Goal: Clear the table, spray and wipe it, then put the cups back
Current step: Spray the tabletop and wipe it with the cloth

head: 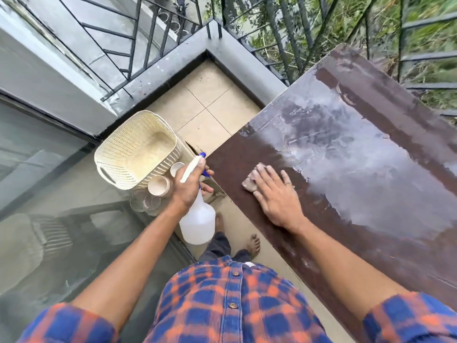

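— What is shown on the balcony?

— A wet brown table is seen being wiped. The right hand is laid flat, fingers spread, on a small cloth near the table's near-left edge. A spray bottle is gripped at the neck by the closed left hand, held off the table over the floor.

— And the cups?

— Two pale cups and some clear glassware are set aside beside an empty cream basket, left of the table.

— What might go wrong?

— The cups could be knocked if the bottle is swung low over them. The cloth, so near the edge, might be pushed off. Streaks may be left where the film is not reached.
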A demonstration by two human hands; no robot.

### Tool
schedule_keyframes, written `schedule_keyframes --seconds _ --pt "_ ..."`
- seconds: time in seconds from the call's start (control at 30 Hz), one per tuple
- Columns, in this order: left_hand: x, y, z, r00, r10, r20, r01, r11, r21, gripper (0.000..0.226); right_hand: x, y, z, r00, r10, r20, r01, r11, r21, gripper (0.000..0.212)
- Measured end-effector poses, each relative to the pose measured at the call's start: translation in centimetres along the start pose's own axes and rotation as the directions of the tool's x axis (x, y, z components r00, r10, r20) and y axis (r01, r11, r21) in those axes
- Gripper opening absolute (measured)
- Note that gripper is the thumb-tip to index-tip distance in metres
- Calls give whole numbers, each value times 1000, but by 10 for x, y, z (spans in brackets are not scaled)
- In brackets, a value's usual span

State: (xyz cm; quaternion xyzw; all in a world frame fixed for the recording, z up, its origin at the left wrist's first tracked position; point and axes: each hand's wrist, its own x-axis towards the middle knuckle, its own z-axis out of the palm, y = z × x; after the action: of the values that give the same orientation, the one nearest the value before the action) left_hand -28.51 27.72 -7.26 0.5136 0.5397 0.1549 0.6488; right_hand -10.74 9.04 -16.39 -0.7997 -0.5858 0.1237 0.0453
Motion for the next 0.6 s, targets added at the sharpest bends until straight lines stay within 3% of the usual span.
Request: schedule_keyframes --seconds 0.07,0.17,0.23,0.3,0.4,0.5,0.6 --pt "0 2 5 1000 13 6 -13 1000 16 34 11 43 -14 979 201 -25 -201 980 -3 57" --pt "-1 5 8 999 51 10 -51 998 33 33 48 73 -36 860 509 -49 -504 860 84 59" --pt "-3 7 7 998 64 -7 -64 998 18 35 79 53 -42 821 568 -54 -559 820 124 61" --pt "-3 7 5 998 57 -38 -58 998 -20 36 102 10 -42 887 462 -25 -455 881 132 61" --pt "-4 7 3 992 79 -100 -84 996 -45 30 109 -62 -26 992 105 63 -110 990 89 59" --pt "-5 5 1 981 104 -161 -110 993 -30 30 87 -90 -9 969 -197 149 191 980 53 58" --pt "-4 -1 -4 979 87 -183 -98 994 -52 29 90 -59 -11 952 -281 120 276 959 56 56"
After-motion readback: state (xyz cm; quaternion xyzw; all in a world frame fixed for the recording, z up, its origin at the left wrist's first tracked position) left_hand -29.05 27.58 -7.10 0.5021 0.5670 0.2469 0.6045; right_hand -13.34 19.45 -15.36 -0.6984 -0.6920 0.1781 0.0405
